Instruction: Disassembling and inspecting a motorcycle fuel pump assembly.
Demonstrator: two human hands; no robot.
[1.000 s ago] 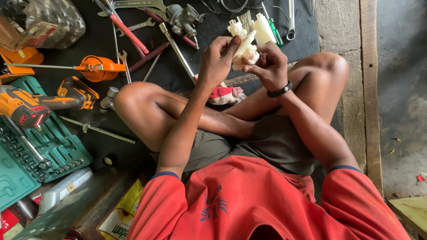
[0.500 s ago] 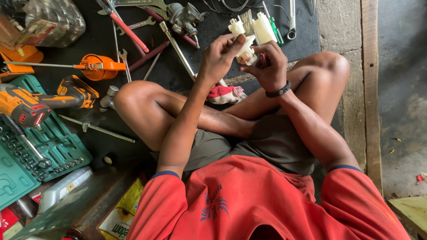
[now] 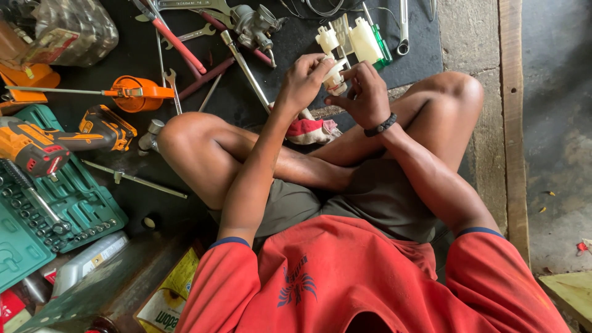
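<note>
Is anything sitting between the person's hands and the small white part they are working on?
Nothing visible does. Both the left hand and the right hand already touch the small white plastic part, held above the black mat. The other white pieces lie beyond it on the mat, out of the way.

Informal repair workshop, work done seated on floor. Black mat (image 3: 185, 68) strewn with hand tools: wrenches (image 3: 402, 28), red-handled pliers (image 3: 179, 43), screwdriver (image 3: 246, 68). Green socket case (image 3: 74, 203) open at left, orange cordless drill (image 3: 55, 139) lying on it. Small carburettor (image 3: 253, 24) on mat. Bare concrete floor (image 3: 555, 123), wooden plank (image 3: 513, 123) at edge.
</note>
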